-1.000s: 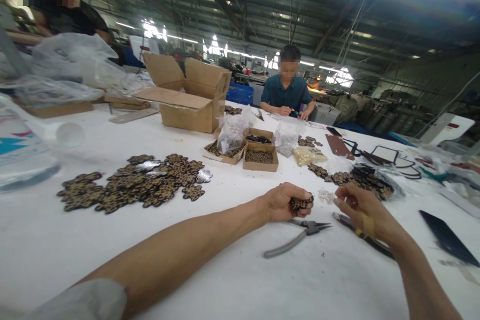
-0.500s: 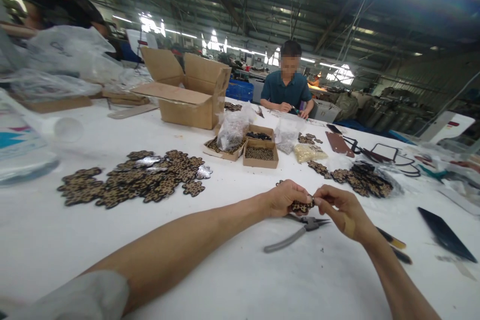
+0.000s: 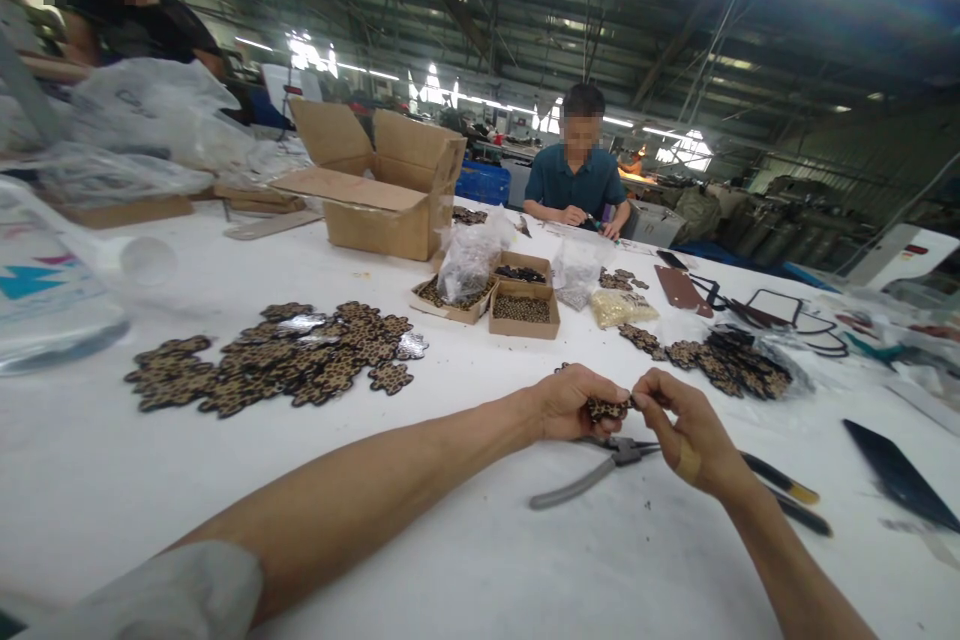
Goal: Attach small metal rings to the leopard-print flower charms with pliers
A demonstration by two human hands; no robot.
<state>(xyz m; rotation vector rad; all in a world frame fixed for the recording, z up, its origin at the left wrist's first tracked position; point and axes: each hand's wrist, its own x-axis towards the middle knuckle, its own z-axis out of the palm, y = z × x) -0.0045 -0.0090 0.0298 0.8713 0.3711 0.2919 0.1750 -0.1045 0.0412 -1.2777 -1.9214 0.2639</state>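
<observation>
My left hand (image 3: 577, 402) is closed round a leopard-print patch (image 3: 606, 410) with a dark edge, partly covered by the fingers. At that patch's right edge, my right hand (image 3: 686, 428) pinches thumb and forefinger together; whatever is between them is too small to make out. A strip of tape is on this hand. Beneath both hands, grey-handled pliers (image 3: 574, 488) lie on the white table (image 3: 480, 560). Dark handles with a yellow part (image 3: 795, 488) stick out past my right wrist. To the left lies a heap of similar leopard-print patches (image 3: 277, 365).
Shallow boxes of small leopard-print pieces (image 3: 523, 330) stand ahead, with a plastic bag (image 3: 471, 265) and a large open carton (image 3: 379, 228) behind. More patches (image 3: 724, 365) and a dark flat panel (image 3: 900, 470) lie right. A co-worker (image 3: 576, 175) sits across the table.
The view has shifted slightly. Both hands stay together at the patch, with my right thumb and forefinger still pinched at its edge.
</observation>
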